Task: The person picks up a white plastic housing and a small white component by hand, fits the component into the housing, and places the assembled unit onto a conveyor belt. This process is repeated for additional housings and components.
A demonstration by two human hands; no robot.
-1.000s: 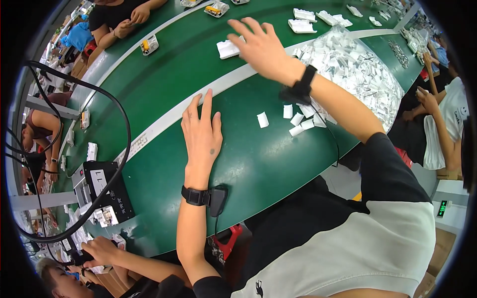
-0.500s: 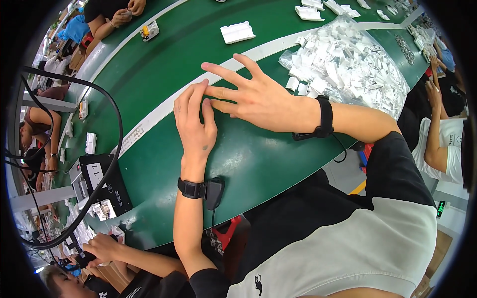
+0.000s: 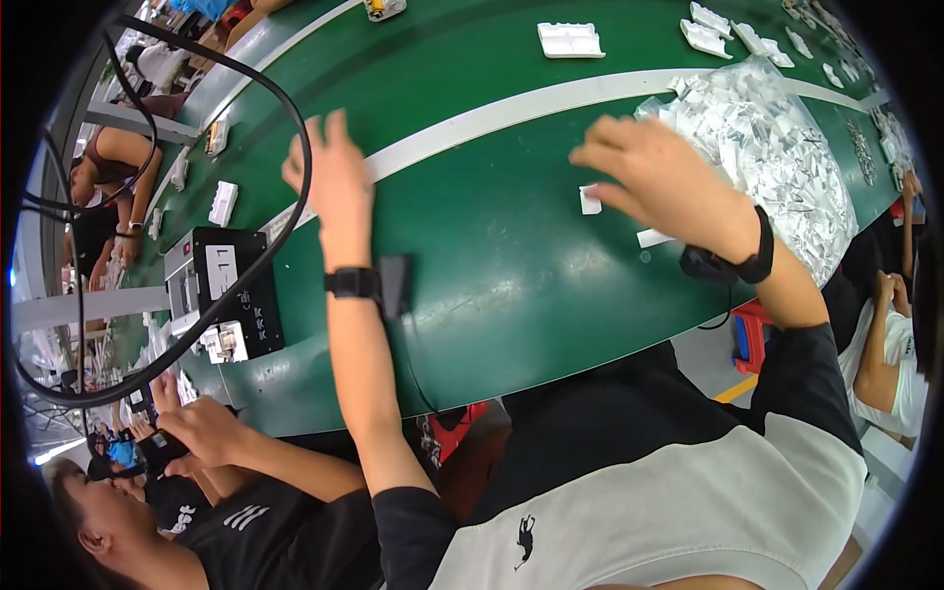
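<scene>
The desk (image 3: 492, 246) has a smooth, slightly glossy green surface. Right of it lies a heap of shiny clear plastic bags (image 3: 777, 147); small white pieces (image 3: 590, 201) look matt plastic.

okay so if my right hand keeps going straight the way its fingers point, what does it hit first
Probably the small white piece lying on the green belt, just past the right hand fingertips, which point left across the belt. Height above the belt is unclear, so the hand might pass over it.

Black box (image 3: 228, 295) w/ cable (image 3: 295, 167) at left, white trays (image 3: 570, 39) far side.
</scene>
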